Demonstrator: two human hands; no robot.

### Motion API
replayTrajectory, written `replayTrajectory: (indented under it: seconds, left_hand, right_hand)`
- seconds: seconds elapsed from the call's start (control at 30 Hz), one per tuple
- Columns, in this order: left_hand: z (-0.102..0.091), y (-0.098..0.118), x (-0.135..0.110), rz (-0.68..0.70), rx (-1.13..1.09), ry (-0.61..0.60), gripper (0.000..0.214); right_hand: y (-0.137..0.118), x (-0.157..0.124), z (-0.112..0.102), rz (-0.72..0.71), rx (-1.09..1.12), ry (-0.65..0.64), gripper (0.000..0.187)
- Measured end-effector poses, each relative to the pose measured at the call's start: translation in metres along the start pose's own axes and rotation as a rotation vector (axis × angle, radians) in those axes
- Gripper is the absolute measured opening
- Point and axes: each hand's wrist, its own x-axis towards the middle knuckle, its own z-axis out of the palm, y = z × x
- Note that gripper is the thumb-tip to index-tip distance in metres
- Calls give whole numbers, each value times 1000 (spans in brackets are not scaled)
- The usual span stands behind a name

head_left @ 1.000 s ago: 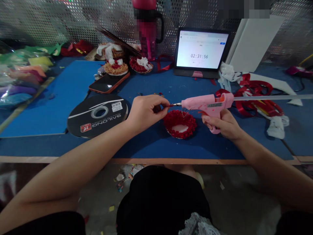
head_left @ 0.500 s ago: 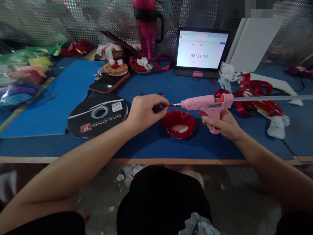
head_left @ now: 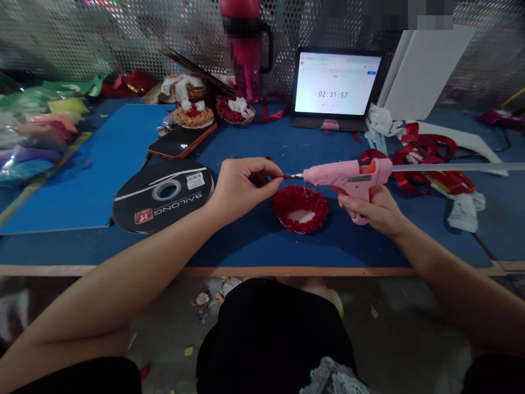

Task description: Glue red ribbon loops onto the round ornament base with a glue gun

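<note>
My right hand is wrapped round the handle of a pink hot glue gun, with a long clear glue stick running out of its back. The gun's metal nozzle points left. At its tip, my left hand pinches a small red piece between thumb and fingertips; its exact kind is too small to make out. Just below the nozzle sits a red fluffy bowl-shaped piece with a pale inside, resting on the blue table. Thin strands of glue hang above its rim.
Left of my hand lies a black ribbon spool. Behind it are a phone and decorated round pieces. A tablet, a pink bottle and a white box stand at the back. Red ribbon is heaped right.
Almost nothing differs. My left fingers shift very slightly, with the red piece still held at the nozzle tip; the view drifts a little.
</note>
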Motion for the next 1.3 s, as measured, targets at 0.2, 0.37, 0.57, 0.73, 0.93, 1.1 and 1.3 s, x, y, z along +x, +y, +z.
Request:
replayTrajectory:
  seconds: [0.2, 0.37, 0.57, 0.73, 0.93, 1.1, 1.3]
  left_hand:
    - [-2, 3, -3, 68, -5, 30, 7]
    - [-3, 4, -6, 295, 108, 102, 8]
    - [-9, -4, -8, 688, 326, 51, 9]
    - [-15, -3, -4, 904, 503, -54, 15]
    - [-14, 6, 3, 834, 537, -278, 27]
    - [-12, 8, 4, 1000, 510, -223, 22]
    - [-11, 5, 2, 1277, 729, -130, 23]
  right_hand:
    - [1, 2, -9, -5, -159, 130, 31]
    - [11, 16, -38, 13, -439, 266, 33]
    - [33, 28, -60, 146, -653, 289, 50]
    - [32, 20, -60, 94, -728, 399, 38]
    - [-6, -17, -51, 79, -1022, 525, 30]
    - [-40, -14, -27, -231, -743, 187, 22]
    - [-43, 39, 6, -365, -493, -153, 21]
